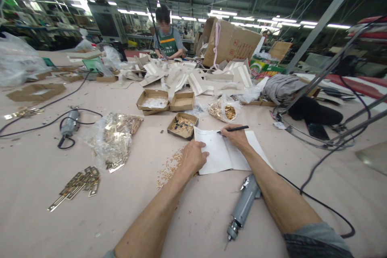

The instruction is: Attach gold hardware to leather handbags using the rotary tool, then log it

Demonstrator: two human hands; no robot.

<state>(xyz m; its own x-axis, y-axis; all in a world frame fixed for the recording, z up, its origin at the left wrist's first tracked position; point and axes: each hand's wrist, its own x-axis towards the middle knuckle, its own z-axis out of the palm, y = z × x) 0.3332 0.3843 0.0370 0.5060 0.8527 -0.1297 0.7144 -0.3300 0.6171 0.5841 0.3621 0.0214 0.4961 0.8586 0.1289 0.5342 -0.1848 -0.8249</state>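
A: Boxes first?
B: Box (182, 125) just past my paper holds dark and gold bits. Behind it, two more: left box (152, 101) has pale pieces, right box (182, 101) looks bare inside. Bag (225, 109) has gold parts.
A: Hands?
B: My right hand (236, 137) is closed around the pen (233, 129), tip on the paper (223, 151). My left hand (193, 156) lies loosely curled, holding nothing, pressing the paper's left edge. Screwdriver (242, 207) lies between my forearms.

two hands (193, 157), one pen (234, 129), two screwdrivers (243, 205)
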